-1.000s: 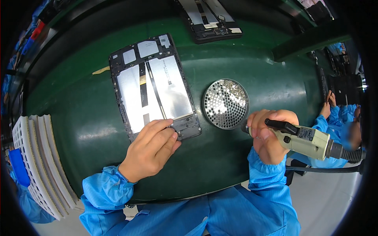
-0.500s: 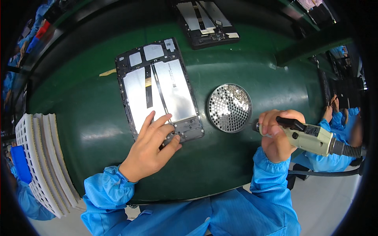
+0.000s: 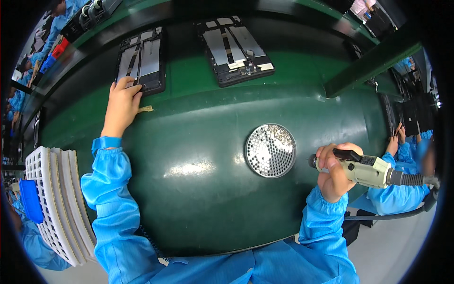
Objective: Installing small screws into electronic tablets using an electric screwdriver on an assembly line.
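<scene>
Overall, the green desk [image 3: 198, 142] fills most of the view, its edges bowed by the lens. Taking the round perforated screw tray [image 3: 270, 150] near mid-desk as landmark: far to its lower left, at the desk's near-left edge, stands a stack of white slotted trays [image 3: 56, 203], partly cut off by the dark rim. Up and to the left of the tray, on the far belt, lies an opened tablet chassis [image 3: 141, 59]; a second opened chassis [image 3: 235, 49] lies above the tray. The left hand [image 3: 121, 105] reaches to the first chassis, fingers resting on its near edge; whether they grip it cannot be told. Just right of the tray, the right hand [image 3: 334, 173] is wrapped around a pale electric screwdriver [image 3: 366, 169], fingers closed on its body; its bit is too small to make out. A small tan stick [image 3: 145, 109] lies beside the left hand. Farther right, another person's hands are blurred.
</scene>
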`<move>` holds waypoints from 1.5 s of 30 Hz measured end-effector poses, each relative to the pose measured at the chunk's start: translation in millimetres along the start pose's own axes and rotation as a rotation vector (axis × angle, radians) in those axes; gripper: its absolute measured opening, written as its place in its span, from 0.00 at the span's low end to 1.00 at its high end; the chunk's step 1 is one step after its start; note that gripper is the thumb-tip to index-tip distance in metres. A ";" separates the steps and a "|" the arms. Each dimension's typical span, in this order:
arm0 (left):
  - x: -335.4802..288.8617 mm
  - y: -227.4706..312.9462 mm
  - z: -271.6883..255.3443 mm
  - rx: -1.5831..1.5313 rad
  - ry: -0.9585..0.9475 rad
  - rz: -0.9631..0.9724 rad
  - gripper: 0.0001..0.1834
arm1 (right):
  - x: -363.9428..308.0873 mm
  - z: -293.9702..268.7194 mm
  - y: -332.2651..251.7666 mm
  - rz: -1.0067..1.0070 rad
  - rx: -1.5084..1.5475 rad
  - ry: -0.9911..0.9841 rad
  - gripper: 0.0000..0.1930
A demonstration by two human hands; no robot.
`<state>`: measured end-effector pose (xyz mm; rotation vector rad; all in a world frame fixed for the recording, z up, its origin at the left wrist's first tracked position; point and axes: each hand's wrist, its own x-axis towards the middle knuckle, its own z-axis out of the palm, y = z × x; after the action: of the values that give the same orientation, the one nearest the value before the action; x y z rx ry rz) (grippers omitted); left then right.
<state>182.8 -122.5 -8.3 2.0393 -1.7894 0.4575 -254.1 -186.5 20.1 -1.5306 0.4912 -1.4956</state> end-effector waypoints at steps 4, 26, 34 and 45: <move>39.7 67.2 29.2 -0.236 -0.017 0.039 0.20 | -0.4 -5.4 2.5 0.005 -0.036 0.008 0.16; 79.4 111.0 20.7 0.181 0.303 0.188 0.08 | 1.8 -1.8 6.0 0.093 -0.106 0.108 0.15; -101.6 153.0 -82.2 0.133 0.203 0.246 0.14 | -1.8 -2.4 -2.7 0.079 -0.105 0.112 0.15; -158.4 183.7 -94.0 -0.250 -0.312 0.133 0.24 | -2.9 10.0 -10.5 0.095 -0.092 0.081 0.15</move>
<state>-19.2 40.2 10.5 1.9044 -2.0516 -0.0553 -248.5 -175.7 28.4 -1.5001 0.6790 -1.4835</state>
